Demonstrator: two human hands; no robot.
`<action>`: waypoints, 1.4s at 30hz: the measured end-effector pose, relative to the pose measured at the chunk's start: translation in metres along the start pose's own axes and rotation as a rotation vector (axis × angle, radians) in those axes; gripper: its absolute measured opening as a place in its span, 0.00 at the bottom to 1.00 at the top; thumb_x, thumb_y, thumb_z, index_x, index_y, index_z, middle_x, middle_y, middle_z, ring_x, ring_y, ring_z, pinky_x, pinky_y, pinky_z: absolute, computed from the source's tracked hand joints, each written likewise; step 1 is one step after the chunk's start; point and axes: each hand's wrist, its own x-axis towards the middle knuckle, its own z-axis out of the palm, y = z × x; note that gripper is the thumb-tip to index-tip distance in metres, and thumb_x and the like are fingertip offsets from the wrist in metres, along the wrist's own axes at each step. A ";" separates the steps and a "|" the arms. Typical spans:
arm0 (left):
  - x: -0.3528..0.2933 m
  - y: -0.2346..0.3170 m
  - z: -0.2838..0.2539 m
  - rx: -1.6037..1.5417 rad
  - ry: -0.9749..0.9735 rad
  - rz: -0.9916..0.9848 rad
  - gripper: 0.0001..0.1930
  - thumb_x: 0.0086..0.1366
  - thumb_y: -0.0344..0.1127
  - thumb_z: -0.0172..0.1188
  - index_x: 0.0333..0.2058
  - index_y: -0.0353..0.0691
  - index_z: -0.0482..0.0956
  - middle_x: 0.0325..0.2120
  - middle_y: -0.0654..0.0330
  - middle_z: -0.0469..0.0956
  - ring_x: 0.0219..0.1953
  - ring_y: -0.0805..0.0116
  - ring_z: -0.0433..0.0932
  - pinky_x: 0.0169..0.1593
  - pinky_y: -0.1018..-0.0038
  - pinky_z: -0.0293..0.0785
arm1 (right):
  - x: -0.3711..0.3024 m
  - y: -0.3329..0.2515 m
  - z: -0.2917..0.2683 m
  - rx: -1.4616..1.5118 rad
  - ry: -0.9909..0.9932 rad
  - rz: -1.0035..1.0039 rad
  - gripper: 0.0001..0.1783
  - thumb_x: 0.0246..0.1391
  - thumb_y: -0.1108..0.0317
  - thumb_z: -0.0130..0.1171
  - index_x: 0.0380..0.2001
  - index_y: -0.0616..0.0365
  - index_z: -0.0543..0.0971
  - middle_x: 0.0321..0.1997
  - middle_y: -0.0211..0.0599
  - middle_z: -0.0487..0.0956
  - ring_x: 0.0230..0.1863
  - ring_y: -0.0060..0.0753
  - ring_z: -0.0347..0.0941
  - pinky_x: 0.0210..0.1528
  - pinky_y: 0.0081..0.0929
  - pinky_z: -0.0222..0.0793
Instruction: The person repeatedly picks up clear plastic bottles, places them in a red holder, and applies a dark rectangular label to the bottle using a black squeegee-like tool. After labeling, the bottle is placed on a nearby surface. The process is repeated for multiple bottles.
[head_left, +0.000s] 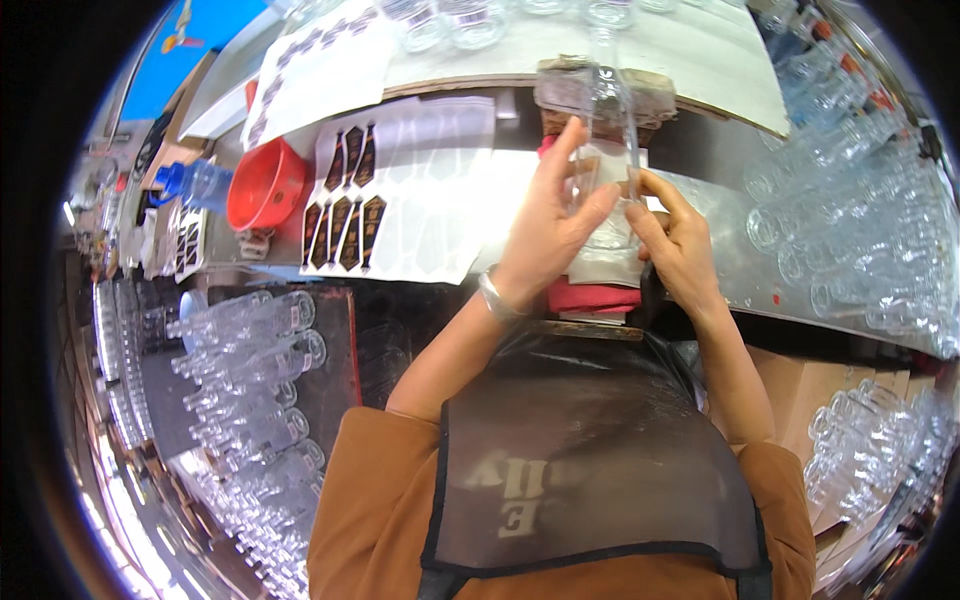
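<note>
A clear glass bottle lies in front of me, its narrow neck pointing away over a worn padded block. My left hand is at the bottle's left side, index finger stretched forward and thumb spread across the glass. On the right side, my right hand has its thumb and bent fingers closed against the bottle's edge. Whether a label sits under those fingertips cannot be made out. A folded red cloth lies at the near end. Left of my hands is a backing sheet with several dark tie-shaped labels.
Rows of clear bottles fill the right of the bench, the lower left and a carton at lower right. A red bowl and blue-capped bottle stand left. A raised white board holds more bottles.
</note>
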 end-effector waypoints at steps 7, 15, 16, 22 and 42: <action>-0.017 0.005 -0.034 0.365 0.036 0.014 0.34 0.65 0.34 0.65 0.68 0.38 0.63 0.61 0.50 0.71 0.59 0.60 0.73 0.59 0.63 0.73 | -0.014 0.012 0.001 0.130 0.050 0.050 0.27 0.67 0.59 0.57 0.62 0.66 0.70 0.53 0.36 0.79 0.27 0.17 0.71 0.29 0.18 0.68; -0.051 -0.024 -0.169 1.536 0.135 -0.151 0.35 0.65 0.51 0.62 0.59 0.26 0.69 0.56 0.37 0.72 0.58 0.43 0.71 0.61 0.57 0.67 | -0.012 0.033 -0.025 0.164 0.150 0.024 0.23 0.71 0.57 0.50 0.58 0.65 0.73 0.51 0.40 0.81 0.23 0.10 0.67 0.22 0.10 0.57; -0.067 -0.030 -0.162 1.533 0.101 0.034 0.35 0.65 0.51 0.61 0.59 0.26 0.69 0.57 0.37 0.72 0.60 0.43 0.70 0.63 0.57 0.65 | -0.013 0.031 -0.025 0.169 0.154 0.016 0.22 0.71 0.58 0.51 0.57 0.64 0.75 0.51 0.39 0.81 0.23 0.10 0.67 0.22 0.10 0.57; -0.122 0.008 -0.133 1.349 -0.083 0.056 0.40 0.53 0.35 0.74 0.63 0.33 0.67 0.60 0.45 0.70 0.62 0.46 0.68 0.64 0.58 0.63 | -0.020 0.029 -0.034 0.129 0.170 0.053 0.20 0.69 0.60 0.54 0.54 0.65 0.76 0.46 0.36 0.82 0.25 0.14 0.67 0.28 0.13 0.64; 0.015 0.045 -0.053 0.098 0.111 0.192 0.11 0.70 0.28 0.57 0.48 0.33 0.83 0.50 0.55 0.83 0.50 0.72 0.79 0.56 0.74 0.73 | -0.026 0.029 -0.040 0.180 0.171 0.061 0.15 0.68 0.65 0.54 0.50 0.64 0.78 0.37 0.34 0.83 0.24 0.12 0.66 0.28 0.13 0.63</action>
